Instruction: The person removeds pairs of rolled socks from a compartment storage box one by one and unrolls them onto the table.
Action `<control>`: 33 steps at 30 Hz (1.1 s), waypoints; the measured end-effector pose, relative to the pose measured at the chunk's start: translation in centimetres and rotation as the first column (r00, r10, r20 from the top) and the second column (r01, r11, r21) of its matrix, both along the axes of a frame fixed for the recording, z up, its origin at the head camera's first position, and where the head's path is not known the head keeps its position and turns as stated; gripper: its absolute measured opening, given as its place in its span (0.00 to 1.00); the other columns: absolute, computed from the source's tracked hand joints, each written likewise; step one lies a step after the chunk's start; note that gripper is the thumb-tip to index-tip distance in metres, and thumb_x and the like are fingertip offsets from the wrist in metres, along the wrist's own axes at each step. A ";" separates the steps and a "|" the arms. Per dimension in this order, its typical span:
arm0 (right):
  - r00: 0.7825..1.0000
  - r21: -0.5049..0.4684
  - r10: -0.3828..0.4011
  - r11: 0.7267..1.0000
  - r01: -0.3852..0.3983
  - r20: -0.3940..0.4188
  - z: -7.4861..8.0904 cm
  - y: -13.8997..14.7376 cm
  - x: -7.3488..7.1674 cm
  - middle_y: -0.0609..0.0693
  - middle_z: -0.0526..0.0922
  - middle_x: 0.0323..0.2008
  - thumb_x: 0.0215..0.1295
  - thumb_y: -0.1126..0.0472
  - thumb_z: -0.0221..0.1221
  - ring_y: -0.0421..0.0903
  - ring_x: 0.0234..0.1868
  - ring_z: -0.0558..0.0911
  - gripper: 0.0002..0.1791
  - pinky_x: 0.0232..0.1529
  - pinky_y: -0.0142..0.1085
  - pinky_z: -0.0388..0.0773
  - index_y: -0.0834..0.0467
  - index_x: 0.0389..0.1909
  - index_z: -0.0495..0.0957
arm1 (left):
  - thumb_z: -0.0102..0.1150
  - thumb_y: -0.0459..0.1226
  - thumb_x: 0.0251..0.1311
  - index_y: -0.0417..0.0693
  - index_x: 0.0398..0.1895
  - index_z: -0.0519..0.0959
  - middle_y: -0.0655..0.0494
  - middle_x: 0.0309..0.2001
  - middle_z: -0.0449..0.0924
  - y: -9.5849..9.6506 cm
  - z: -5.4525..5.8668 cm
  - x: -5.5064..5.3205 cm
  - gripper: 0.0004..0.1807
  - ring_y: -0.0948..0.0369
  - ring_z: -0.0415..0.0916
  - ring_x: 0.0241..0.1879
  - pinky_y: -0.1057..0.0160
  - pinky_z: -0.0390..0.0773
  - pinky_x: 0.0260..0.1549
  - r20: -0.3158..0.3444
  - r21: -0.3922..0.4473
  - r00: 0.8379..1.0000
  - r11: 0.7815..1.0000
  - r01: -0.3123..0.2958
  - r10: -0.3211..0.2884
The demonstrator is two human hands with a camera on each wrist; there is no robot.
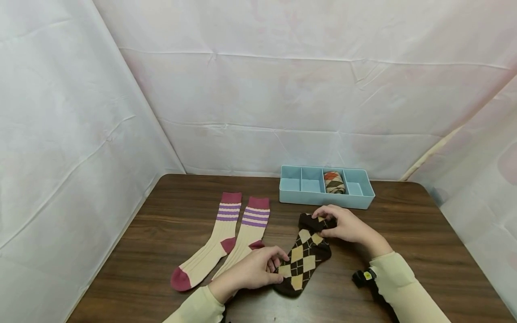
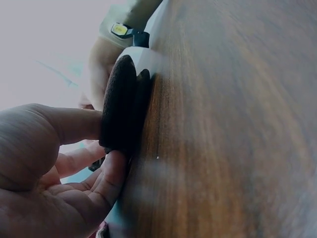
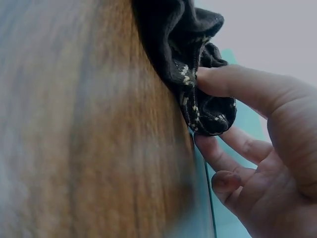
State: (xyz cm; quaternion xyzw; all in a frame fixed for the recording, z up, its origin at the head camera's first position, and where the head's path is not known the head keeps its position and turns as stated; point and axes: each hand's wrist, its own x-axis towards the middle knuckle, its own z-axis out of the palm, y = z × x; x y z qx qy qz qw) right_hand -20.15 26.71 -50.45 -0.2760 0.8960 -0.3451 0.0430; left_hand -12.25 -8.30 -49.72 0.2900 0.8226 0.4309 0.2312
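A dark brown argyle sock (image 1: pixel 304 258) with tan and cream diamonds lies on the table, its cuff end (image 1: pixel 311 223) folded over and bunched. My right hand (image 1: pixel 343 225) pinches that folded end; in the right wrist view the thumb presses on the bunched dark knit (image 3: pixel 198 94) and fingertips sit at its edge. At the toe end, my left hand (image 1: pixel 255 268) holds the sock's left edge between thumb and fingers. The left wrist view shows the dark toe (image 2: pixel 121 106) edge-on, in two layers, between those digits.
Two cream socks (image 1: pixel 230 224) with maroon toes and purple stripes lie flat to the left, one partly behind my left hand. Behind the argyle sock stands a light blue divided tray (image 1: pixel 323 198), holding a rolled argyle sock (image 1: pixel 334 183) in one compartment. White cloth walls (image 1: pixel 258 98) surround the table.
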 end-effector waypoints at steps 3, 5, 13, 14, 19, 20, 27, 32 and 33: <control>1.000 0.002 0.008 1.000 -0.008 0.014 0.2 0.0 0.1 0.48 0.82 0.59 0.61 0.60 0.80 0.51 0.55 0.82 0.29 0.56 0.55 0.81 0.47 0.62 0.82 | 0.78 0.32 0.63 0.51 0.58 0.84 0.61 0.40 0.79 0.0 0.1 0.0 0.21 0.71 0.76 0.35 0.68 0.80 0.40 -0.004 0.000 1.000 1.000 0.008 -0.008; 0.999 -0.004 0.018 1.000 -0.018 0.028 0.3 0.1 0.1 0.50 0.82 0.61 0.60 0.61 0.80 0.53 0.56 0.82 0.32 0.57 0.56 0.81 0.49 0.64 0.81 | 0.79 0.32 0.63 0.51 0.58 0.84 0.61 0.40 0.79 0.0 0.1 0.0 0.21 0.71 0.76 0.35 0.68 0.80 0.40 -0.004 -0.003 1.000 1.000 0.006 -0.006; 1.000 -0.007 0.023 1.000 -0.023 0.012 0.3 -0.1 0.0 0.51 0.83 0.61 0.71 0.61 0.72 0.53 0.58 0.84 0.26 0.54 0.53 0.82 0.53 0.66 0.77 | 0.79 0.31 0.63 0.51 0.57 0.83 0.62 0.39 0.78 0.0 0.0 0.0 0.22 0.71 0.76 0.34 0.68 0.79 0.39 -0.007 -0.005 1.000 1.000 0.010 -0.010; 1.000 -0.008 0.017 1.000 -0.017 0.004 0.2 -0.1 0.0 0.50 0.83 0.60 0.72 0.61 0.72 0.52 0.57 0.84 0.24 0.52 0.51 0.82 0.52 0.66 0.78 | 0.79 0.31 0.63 0.51 0.57 0.83 0.62 0.39 0.78 0.0 -0.1 -0.1 0.21 0.71 0.76 0.34 0.69 0.79 0.39 -0.008 -0.006 1.000 1.000 0.010 -0.010; 1.000 -0.025 -0.014 1.000 0.014 -0.007 0.2 0.0 -0.1 0.45 0.85 0.50 0.74 0.61 0.71 0.46 0.50 0.85 0.20 0.45 0.43 0.82 0.53 0.62 0.79 | 0.79 0.31 0.63 0.52 0.57 0.84 0.63 0.39 0.78 0.0 0.0 -0.1 0.21 0.71 0.76 0.34 0.69 0.79 0.39 0.001 -0.014 1.000 1.000 0.004 -0.004; 1.000 -0.026 -0.017 1.000 0.017 -0.006 0.2 0.0 -0.1 0.45 0.85 0.48 0.74 0.61 0.71 0.46 0.49 0.85 0.19 0.45 0.42 0.82 0.52 0.62 0.79 | 0.79 0.31 0.63 0.52 0.58 0.84 0.63 0.39 0.78 0.0 0.0 0.0 0.21 0.71 0.76 0.34 0.69 0.79 0.39 0.002 -0.014 1.000 1.000 0.003 -0.003; 0.999 -0.018 -0.027 0.999 0.028 0.029 0.3 0.2 -0.3 0.46 0.84 0.49 0.64 0.54 0.80 0.45 0.47 0.85 0.28 0.47 0.44 0.83 0.53 0.61 0.79 | 0.78 0.31 0.63 0.51 0.58 0.83 0.62 0.39 0.78 0.1 0.1 0.0 0.22 0.71 0.76 0.34 0.69 0.79 0.40 -0.004 -0.009 1.000 1.000 0.010 -0.010; 0.998 -0.019 -0.024 1.000 0.025 0.061 0.3 0.4 -0.5 0.48 0.84 0.50 0.63 0.62 0.79 0.45 0.47 0.84 0.28 0.45 0.42 0.84 0.53 0.61 0.79 | 0.78 0.32 0.63 0.52 0.58 0.83 0.62 0.39 0.78 0.0 0.1 0.0 0.21 0.71 0.76 0.35 0.69 0.80 0.40 -0.001 -0.019 1.000 1.000 0.007 -0.007; 0.998 -0.022 -0.020 1.000 0.021 0.061 0.3 0.4 -0.5 0.49 0.84 0.50 0.64 0.64 0.78 0.46 0.47 0.84 0.27 0.45 0.41 0.85 0.53 0.61 0.79 | 0.78 0.32 0.64 0.52 0.58 0.83 0.62 0.39 0.78 0.0 0.1 0.0 0.21 0.71 0.76 0.35 0.69 0.80 0.40 0.002 -0.022 1.000 1.000 0.005 -0.005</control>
